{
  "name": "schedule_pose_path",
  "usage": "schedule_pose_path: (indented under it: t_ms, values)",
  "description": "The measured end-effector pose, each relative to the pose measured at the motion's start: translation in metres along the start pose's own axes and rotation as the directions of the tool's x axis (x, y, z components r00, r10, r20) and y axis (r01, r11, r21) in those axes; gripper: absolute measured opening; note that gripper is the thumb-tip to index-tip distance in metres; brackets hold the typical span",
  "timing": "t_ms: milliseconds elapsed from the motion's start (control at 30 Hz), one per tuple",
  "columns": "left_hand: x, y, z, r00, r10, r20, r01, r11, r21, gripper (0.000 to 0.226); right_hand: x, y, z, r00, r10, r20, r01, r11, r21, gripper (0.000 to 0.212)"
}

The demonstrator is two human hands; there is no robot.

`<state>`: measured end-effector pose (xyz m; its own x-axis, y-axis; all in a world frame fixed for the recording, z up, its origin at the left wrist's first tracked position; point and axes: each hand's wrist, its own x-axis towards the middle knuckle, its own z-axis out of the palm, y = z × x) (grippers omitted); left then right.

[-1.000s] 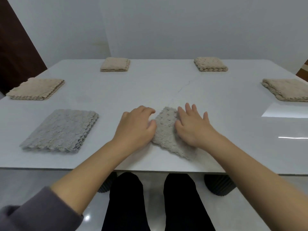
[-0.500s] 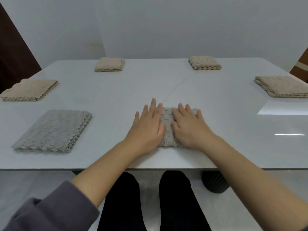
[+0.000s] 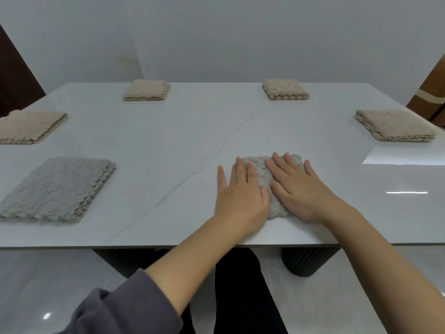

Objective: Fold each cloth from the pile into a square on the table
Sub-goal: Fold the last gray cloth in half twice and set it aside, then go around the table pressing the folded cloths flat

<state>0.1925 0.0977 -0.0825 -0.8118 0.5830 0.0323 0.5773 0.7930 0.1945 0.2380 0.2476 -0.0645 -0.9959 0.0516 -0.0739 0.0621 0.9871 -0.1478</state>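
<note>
A small grey folded cloth (image 3: pixel 264 179) lies near the front edge of the white table (image 3: pixel 192 131), right of centre. My left hand (image 3: pixel 240 191) lies flat with straight fingers on the cloth's left part and the table beside it. My right hand (image 3: pixel 298 186) presses flat on the cloth's right part. Most of the cloth is hidden under both palms. A pile of grey cloths (image 3: pixel 57 189) sits at the front left of the table.
Beige folded cloths lie around the table: one stack at the left edge (image 3: pixel 29 126), one at the back left (image 3: pixel 145 90), one at the back right (image 3: pixel 285 89), one at the right edge (image 3: pixel 395 127). Dark table legs and my legs show below the front edge.
The cloth went from skewed to squared with the table edge. Both hands spread flat on it, my left fingers uncurling, and slid outward a little.
</note>
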Motion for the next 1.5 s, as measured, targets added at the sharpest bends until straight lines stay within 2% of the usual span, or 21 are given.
schedule_pose_path:
  t_ms: [367, 600, 700, 800, 900, 1100, 1233, 1500]
  values:
    - [0.015, 0.076, 0.017, 0.998, 0.068, -0.013, -0.069, 0.996, -0.048, 0.066, -0.037, 0.069, -0.007, 0.995, 0.097, 0.010, -0.097, 0.995, 0.012, 0.056]
    - [0.018, 0.089, 0.018, 0.994, 0.109, 0.006, -0.108, 0.991, -0.080, 0.066, -0.047, 0.080, -0.009, 0.989, 0.146, 0.020, -0.146, 0.989, -0.005, 0.070]
    - [0.015, 0.068, 0.005, 0.991, 0.129, 0.019, -0.125, 0.983, -0.132, 0.066, -0.043, 0.069, -0.016, 0.985, 0.173, -0.005, -0.173, 0.985, -0.003, 0.068]
    - [0.009, 0.020, -0.014, 0.996, 0.091, -0.005, -0.091, 0.991, -0.102, 0.062, -0.031, 0.037, -0.022, 0.991, 0.116, -0.062, -0.116, 0.993, -0.005, 0.073]
    - [-0.001, -0.044, -0.030, 0.999, 0.008, -0.032, -0.009, 0.999, -0.048, 0.059, -0.007, -0.012, -0.014, 0.999, 0.030, -0.042, -0.029, 0.999, 0.014, 0.058]
    - [-0.025, -0.140, -0.043, 0.995, -0.097, -0.002, 0.097, 0.995, 0.022, 0.058, 0.045, -0.100, 0.015, 0.997, -0.077, 0.018, 0.075, 0.993, 0.087, 0.060]
    - [-0.024, -0.168, -0.040, 0.993, -0.114, 0.017, 0.113, 0.992, 0.054, 0.059, 0.071, -0.126, 0.017, 0.998, -0.064, -0.020, 0.066, 0.993, 0.093, 0.060]
    - [-0.022, -0.175, -0.034, 0.994, -0.108, 0.019, 0.108, 0.994, 0.014, 0.059, 0.082, -0.130, 0.030, 1.000, -0.026, -0.014, 0.026, 0.999, 0.042, 0.059]
